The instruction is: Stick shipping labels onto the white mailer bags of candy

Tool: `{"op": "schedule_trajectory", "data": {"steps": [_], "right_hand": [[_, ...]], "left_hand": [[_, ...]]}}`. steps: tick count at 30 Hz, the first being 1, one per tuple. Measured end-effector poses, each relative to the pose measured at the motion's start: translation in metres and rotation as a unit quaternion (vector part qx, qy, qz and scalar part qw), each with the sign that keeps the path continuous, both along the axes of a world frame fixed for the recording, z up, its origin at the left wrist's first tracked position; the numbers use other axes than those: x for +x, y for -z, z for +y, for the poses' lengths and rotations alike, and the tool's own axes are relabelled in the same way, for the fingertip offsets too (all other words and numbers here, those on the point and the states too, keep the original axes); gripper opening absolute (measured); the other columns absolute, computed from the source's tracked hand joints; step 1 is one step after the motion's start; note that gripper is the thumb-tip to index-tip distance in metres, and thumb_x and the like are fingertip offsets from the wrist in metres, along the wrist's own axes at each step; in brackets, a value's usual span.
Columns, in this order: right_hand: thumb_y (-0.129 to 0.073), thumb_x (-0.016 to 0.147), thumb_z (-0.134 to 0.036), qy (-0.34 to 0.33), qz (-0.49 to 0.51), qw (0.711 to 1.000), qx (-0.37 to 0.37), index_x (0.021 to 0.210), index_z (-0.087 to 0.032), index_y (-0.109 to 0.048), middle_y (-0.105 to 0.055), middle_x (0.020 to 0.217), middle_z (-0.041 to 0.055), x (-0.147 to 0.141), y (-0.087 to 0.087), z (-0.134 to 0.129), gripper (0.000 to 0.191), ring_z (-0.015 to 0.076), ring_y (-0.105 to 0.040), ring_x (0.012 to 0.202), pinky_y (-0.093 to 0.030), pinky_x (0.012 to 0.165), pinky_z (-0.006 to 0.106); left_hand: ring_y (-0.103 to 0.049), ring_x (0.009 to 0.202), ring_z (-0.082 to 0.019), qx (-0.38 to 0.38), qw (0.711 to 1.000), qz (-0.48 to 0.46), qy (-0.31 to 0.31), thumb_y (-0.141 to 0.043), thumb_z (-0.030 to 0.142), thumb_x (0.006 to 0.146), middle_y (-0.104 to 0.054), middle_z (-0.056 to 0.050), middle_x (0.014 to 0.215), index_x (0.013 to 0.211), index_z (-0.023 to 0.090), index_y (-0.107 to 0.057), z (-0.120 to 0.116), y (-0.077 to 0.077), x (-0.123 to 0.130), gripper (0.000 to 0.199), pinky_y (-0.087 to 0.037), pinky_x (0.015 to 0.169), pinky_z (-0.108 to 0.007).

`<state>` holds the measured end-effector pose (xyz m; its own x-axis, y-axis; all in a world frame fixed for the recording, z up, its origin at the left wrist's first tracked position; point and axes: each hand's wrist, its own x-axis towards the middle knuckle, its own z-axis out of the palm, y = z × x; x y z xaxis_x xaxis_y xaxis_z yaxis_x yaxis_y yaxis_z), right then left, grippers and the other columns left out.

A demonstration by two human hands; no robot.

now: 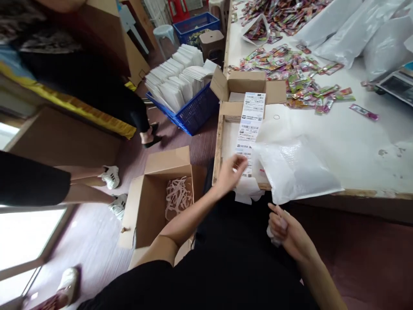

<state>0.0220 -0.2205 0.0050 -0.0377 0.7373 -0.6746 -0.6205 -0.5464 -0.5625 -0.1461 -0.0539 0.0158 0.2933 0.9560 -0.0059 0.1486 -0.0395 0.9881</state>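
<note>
My left hand hovers over the table's near left corner, its fingers curled together; anything between them is too small to make out. Just beyond it, a long strip of printed shipping labels runs down from a small open carton to the table edge. Below the edge, my right hand is closed around a crumpled white scrap. Right above that hand lies a filled white mailing bag, its near corner jutting past the edge. Some white backing paper hangs over the edge between my hands.
Small colourful packets lie in heaps across the table. White bags and a scale stand at right. On the floor are a carton with paper strips and a blue basket of white envelopes. People stand at left.
</note>
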Motion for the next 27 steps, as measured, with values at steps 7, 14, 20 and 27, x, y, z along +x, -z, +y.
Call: {"op": "schedule_trajectory", "data": {"steps": [7, 14, 20, 27], "right_hand": [[-0.056, 0.093, -0.05, 0.028, -0.031, 0.965, 0.26, 0.059, -0.02, -0.038, -0.019, 0.051, -0.0061, -0.033, -0.052, 0.044, 0.048, 0.0093, -0.023, 0.046, -0.028, 0.043, 0.023], [-0.059, 0.088, -0.057, -0.034, -0.444, 0.853, 0.274, 0.106, -0.022, -0.063, -0.062, 0.112, 0.0085, -0.051, -0.007, 0.103, 0.039, 0.0239, -0.057, 0.108, -0.046, 0.096, 0.043], [-0.062, 0.087, -0.052, -0.224, -0.682, 0.627, 0.303, 0.132, -0.019, -0.057, -0.053, 0.139, 0.0188, -0.041, 0.032, 0.089, 0.056, 0.0377, -0.048, 0.128, -0.04, 0.102, 0.058], [-0.047, 0.098, -0.023, -0.169, -0.622, 0.655, 0.394, 0.103, -0.021, -0.071, -0.07, 0.101, 0.0081, -0.039, 0.03, 0.073, 0.025, 0.0234, -0.064, 0.099, -0.051, 0.091, 0.042]], "left_hand": [[-0.056, 0.059, -0.011, -0.261, 0.902, -0.154, 0.306, -0.067, 0.059, 0.083, -0.063, -0.001, 0.075, 0.12, 0.016, -0.056, -0.098, -0.009, -0.003, 0.057, -0.046, 0.061, -0.025], [-0.065, 0.093, -0.02, -0.075, 0.976, 0.189, -0.081, -0.046, 0.032, 0.098, -0.072, -0.008, 0.098, 0.097, 0.018, -0.069, -0.054, 0.034, -0.121, 0.027, -0.048, 0.085, -0.03], [-0.063, 0.112, -0.036, -0.224, 0.813, 0.473, -0.256, -0.053, 0.019, 0.088, -0.068, -0.026, 0.107, 0.107, 0.005, -0.062, -0.059, 0.118, -0.234, 0.025, -0.044, 0.095, -0.046], [-0.046, 0.136, -0.034, -0.107, 0.844, 0.416, -0.32, -0.06, 0.027, 0.085, -0.053, -0.025, 0.139, 0.132, 0.008, -0.05, -0.04, 0.123, -0.228, 0.052, -0.036, 0.112, -0.048]]}}
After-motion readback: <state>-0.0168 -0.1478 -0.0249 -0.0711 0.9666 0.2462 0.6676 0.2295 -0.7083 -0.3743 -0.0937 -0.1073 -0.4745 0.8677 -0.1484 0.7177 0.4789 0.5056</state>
